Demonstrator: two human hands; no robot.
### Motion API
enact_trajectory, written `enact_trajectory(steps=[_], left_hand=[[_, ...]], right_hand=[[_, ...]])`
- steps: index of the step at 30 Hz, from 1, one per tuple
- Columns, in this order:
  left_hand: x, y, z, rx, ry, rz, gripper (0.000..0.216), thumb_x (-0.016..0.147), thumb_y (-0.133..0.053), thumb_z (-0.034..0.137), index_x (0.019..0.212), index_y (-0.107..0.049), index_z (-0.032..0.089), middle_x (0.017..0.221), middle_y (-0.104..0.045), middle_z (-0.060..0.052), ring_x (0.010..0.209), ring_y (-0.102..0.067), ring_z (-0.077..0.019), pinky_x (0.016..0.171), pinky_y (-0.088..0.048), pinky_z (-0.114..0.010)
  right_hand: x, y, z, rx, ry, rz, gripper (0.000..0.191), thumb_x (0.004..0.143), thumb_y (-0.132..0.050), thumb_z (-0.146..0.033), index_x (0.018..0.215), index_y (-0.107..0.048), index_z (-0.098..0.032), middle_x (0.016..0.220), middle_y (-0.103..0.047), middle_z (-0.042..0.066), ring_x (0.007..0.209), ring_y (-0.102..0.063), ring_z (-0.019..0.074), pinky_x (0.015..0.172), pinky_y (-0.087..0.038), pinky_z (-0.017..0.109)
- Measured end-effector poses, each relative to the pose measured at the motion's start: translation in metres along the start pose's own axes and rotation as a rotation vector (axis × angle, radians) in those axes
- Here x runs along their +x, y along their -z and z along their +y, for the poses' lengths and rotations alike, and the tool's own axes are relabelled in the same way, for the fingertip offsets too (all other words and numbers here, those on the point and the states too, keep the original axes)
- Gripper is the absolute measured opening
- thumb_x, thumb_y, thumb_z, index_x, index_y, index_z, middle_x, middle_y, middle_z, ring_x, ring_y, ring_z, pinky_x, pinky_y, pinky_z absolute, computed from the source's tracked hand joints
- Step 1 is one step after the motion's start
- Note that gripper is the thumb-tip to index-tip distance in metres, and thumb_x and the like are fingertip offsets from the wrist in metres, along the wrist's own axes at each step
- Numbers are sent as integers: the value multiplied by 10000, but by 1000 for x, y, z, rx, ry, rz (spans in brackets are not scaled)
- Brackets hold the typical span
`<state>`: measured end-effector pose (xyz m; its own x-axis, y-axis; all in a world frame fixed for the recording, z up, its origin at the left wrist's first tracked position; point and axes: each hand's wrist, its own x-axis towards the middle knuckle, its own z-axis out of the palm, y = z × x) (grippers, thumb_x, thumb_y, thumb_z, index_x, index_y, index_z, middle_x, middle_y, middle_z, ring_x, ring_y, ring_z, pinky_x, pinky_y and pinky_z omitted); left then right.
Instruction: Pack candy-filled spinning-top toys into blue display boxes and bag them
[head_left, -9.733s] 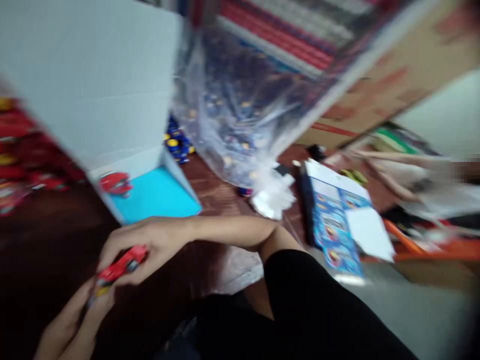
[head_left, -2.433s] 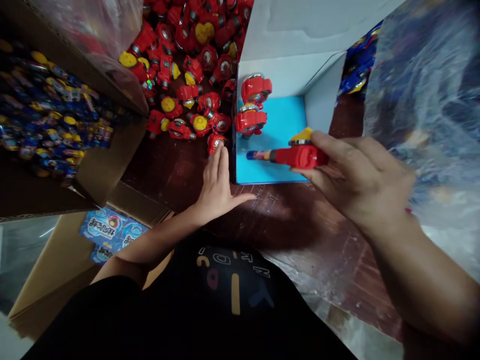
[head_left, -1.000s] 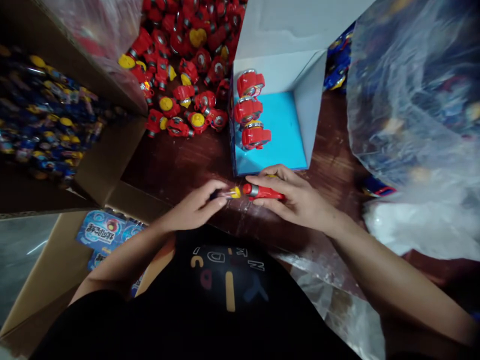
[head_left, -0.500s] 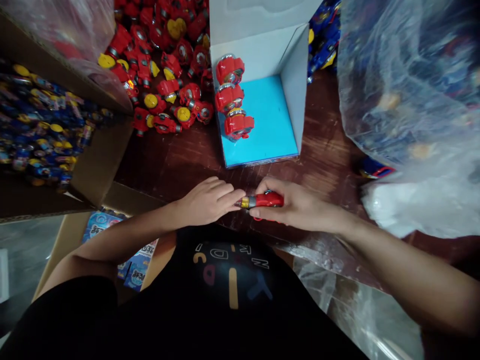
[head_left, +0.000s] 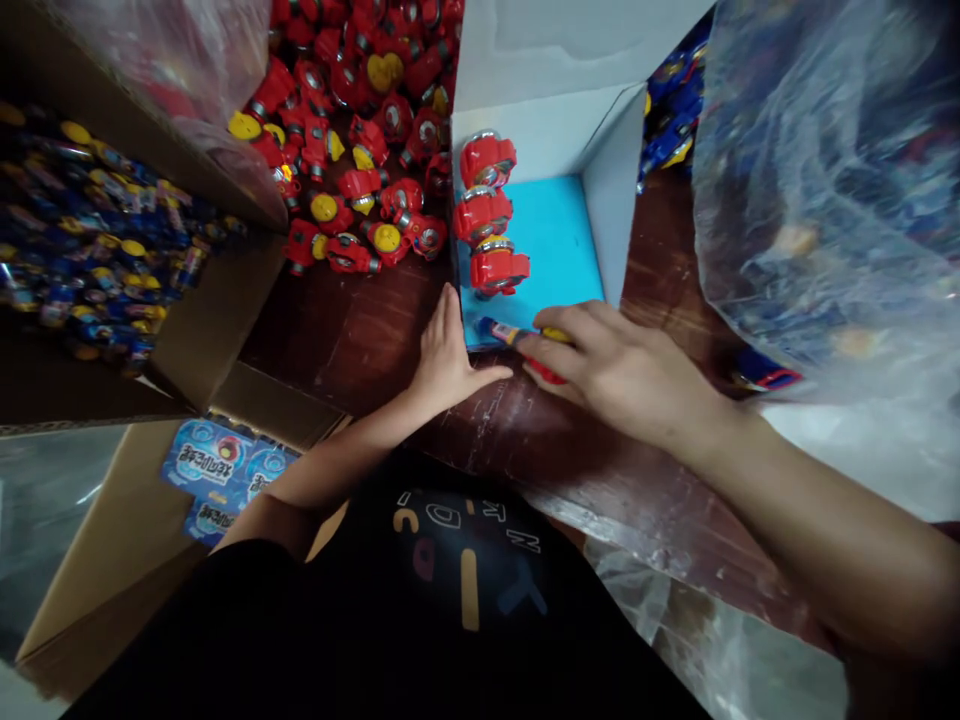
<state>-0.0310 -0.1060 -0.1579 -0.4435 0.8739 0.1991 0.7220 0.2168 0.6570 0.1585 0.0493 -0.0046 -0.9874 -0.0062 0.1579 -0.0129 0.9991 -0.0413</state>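
Since half a second ago, right hand [head_left: 622,375] is carrying its gripped red toy [head_left: 541,372], mostly hidden, to the blue tray [head_left: 562,240] holding three toys [head_left: 484,215]; left hand [head_left: 444,355] is lying flat, empty.

head camera: worn on the person's head, only view | faces forward and steeply down over the chest onto the dark wooden table [head_left: 352,340] | close, at arm's reach | frame spans cardboard carton [head_left: 217,320] at left, open white box [head_left: 570,60] top centre, clear plastic bag [head_left: 825,200] at right
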Motion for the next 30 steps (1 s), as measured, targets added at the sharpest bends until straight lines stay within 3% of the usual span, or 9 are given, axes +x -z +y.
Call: enact_trajectory(steps=[3,7,11,15,19,22,24,27,30], left_hand=[[7,-23,-4,-8,21,-2,1302,950,-845,463,1746,162,244,1805,-183,-291,1681,-287,-434,1324,-383,-626],[9,-18,-4,-43,13,-7,1215,991,-788,403,1757,143,246,1808,-208,-268,1683,-300,-409,1322,-398,-609],[7,-14,-3,-31,18,-46,1142,1003,-769,452,1762,41,181,1792,-241,-291,1667,-339,-404,1305,-422,-596],[9,-19,-3,-20,25,-57,978,1050,-681,437,1747,-64,137,1793,-239,-293,1686,-309,-373,1287,-443,-574],[5,-14,-1,-61,13,-107,972,1046,-669,436,1736,-65,113,1787,-236,-310,1688,-298,-385,1268,-450,-592],[-4,11,-3,-81,-36,-104,1005,1028,-676,512,1735,-85,109,1793,-223,-302,1680,-297,-410,1238,-474,-607],[-10,40,-14,-48,-54,-14,888,1052,-618,479,1729,-165,127,1795,-247,-266,1665,-329,-385,1263,-453,-584],[-8,99,-57,121,53,244,572,1088,-463,312,1636,-408,158,1691,-457,-194,1581,-443,-306,1305,-402,-517],[4,168,-125,370,315,495,487,1042,-439,214,1500,-595,156,1547,-580,-185,1492,-484,-343,1301,-345,-579]], right_hand=[[25,3,-3,-83,125,-207,200,1045,-604,-144,1139,-776,-186,1162,-748,113,1010,-650,276,674,-525,363],[57,18,1,-66,143,-329,108,1013,-658,-158,1047,-756,-191,1088,-751,111,989,-672,279,645,-500,341],[76,7,1,-147,97,-161,341,1038,-711,-376,1326,-713,-195,1507,-657,184,1340,-638,404,903,-620,491],[66,-40,-4,-80,50,-10,646,1056,-687,-418,1657,-484,-296,1787,-369,147,1666,-324,438,1304,-349,722],[51,-49,-14,-2,13,-4,812,1077,-638,-328,1783,-244,-251,1818,-257,199,1690,-261,442,1318,-344,725],[67,-24,-31,-4,-3,54,889,1063,-646,-451,1799,-183,-264,1841,-159,217,1686,-228,501,1279,-359,776],[98,-19,-46,30,-14,119,848,1074,-611,-484,1793,-204,-290,1834,-220,196,1687,-242,486,1294,-324,778],[168,-50,-67,157,-61,170,748,1092,-552,-415,1757,-295,-187,1782,-334,237,1664,-305,461,1285,-353,740],[247,-102,-86,276,-324,37,653,1076,-454,-237,1687,-374,-20,1739,-329,351,1618,-351,497,1222,-376,752]])
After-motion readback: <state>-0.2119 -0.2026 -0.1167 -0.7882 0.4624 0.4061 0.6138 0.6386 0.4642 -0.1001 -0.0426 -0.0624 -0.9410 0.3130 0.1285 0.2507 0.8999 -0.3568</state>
